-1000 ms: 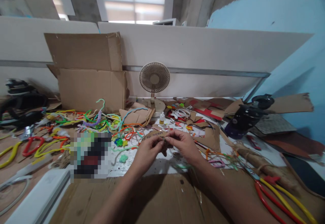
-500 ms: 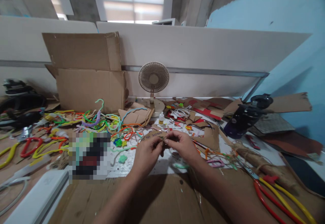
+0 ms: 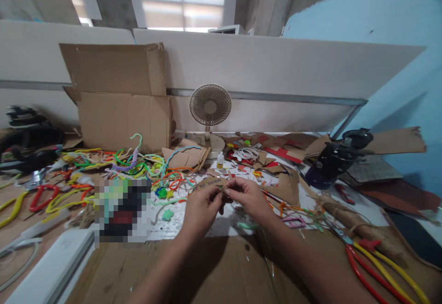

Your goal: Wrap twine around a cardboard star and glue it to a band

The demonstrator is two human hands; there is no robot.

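Note:
My left hand (image 3: 203,203) and my right hand (image 3: 247,198) meet at the fingertips over the middle of the table. Both are closed in a pinch. Whatever sits between the fingertips is too small and too hidden to name. Just behind the hands lies a piece of cardboard with printed letters (image 3: 211,182). A small glue-like bottle with a yellow label (image 3: 220,160) stands beyond it. Left of my left hand are a mint-green flower shape (image 3: 167,215) and a yellow flower shape (image 3: 169,194). Below my right hand lies a mint-green fuzzy piece (image 3: 247,225).
A small fan (image 3: 210,105) stands at the back. Tangled coloured pipe cleaners (image 3: 138,166) cover the left. On the right are a dark tumbler (image 3: 328,166), a twine-wrapped roll (image 3: 359,223) and red-and-yellow-handled scissors (image 3: 383,272). A cardboard sheet (image 3: 221,272) covers the front.
The whole view has shifted very slightly. Both hands keep the same pinched pose at the same spot, and nothing else has visibly moved.

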